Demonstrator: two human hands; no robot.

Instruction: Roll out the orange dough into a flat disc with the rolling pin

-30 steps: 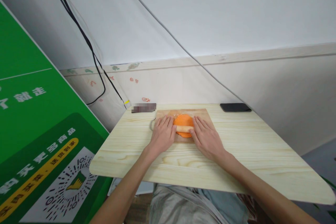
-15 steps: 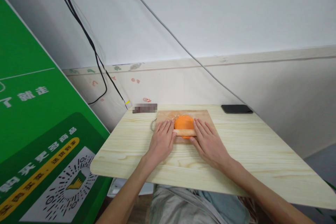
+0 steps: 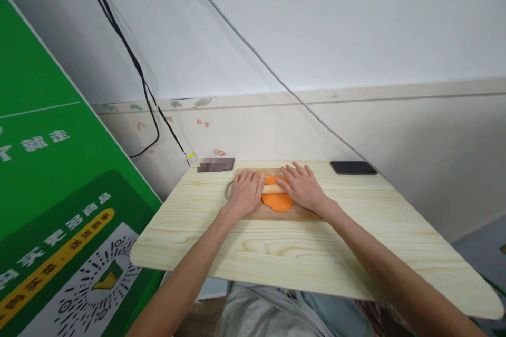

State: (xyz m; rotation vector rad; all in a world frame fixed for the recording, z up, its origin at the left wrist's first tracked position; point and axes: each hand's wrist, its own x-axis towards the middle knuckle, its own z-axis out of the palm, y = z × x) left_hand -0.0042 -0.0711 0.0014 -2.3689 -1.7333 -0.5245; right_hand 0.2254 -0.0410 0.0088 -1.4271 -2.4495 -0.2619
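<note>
A flat sheet of orange dough (image 3: 278,202) lies on a wooden cutting board (image 3: 253,215). Across its upper part rests a pale wooden rolling pin (image 3: 272,189). My left hand (image 3: 247,192) lies flat over the pin's left end, fingers forward and close together. Over the right end is my right hand (image 3: 302,187), its fingers stretched out and spread and its thumb along the pin. Both hands press from above rather than wrap round it. The pin's two ends are hidden beneath them.
On the pale wooden table (image 3: 363,237), a dark phone (image 3: 353,168) lies at the back right and a dark flat object (image 3: 215,165), partly blurred out, at the back left. A metal ring handle (image 3: 228,189) sticks out left of the board. A green sign (image 3: 43,184) stands at left.
Both hands have rolled the pin forward, away from me, over the dough. More dough shows on the near side of the pin. My right hand's fingers are more spread.
</note>
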